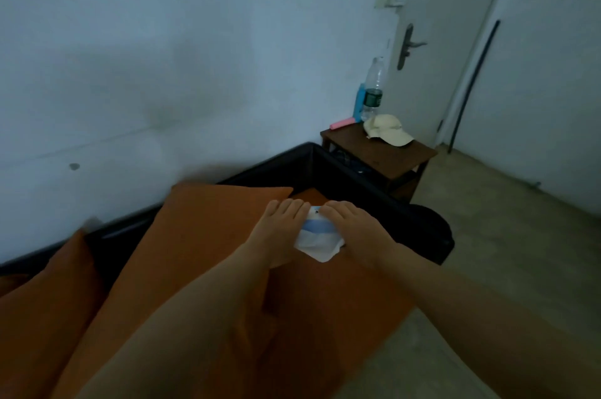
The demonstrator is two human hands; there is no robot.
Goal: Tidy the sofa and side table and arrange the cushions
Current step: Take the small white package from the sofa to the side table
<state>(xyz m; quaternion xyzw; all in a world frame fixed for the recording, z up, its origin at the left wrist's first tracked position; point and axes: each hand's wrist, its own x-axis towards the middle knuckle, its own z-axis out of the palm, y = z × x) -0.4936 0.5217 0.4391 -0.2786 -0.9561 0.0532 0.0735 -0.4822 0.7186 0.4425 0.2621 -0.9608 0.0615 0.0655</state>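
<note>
Room: pale wall (162,57), white door (455,41) far right.
Sofa (341,177): dark frame, orange cushions (195,236) left and centre.
Left hand (279,229): fingers curled, gripping white-and-blue packet (320,241) over the seat.
Right hand (354,229): curled on the same packet.
Side table (390,154): far right; pink item (342,123), bottle (374,86), cap (387,133).

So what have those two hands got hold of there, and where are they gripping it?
A white and blue folded cloth on the sofa seat: left hand on its left end, right hand on its right end, fingers over the far edge.
</note>
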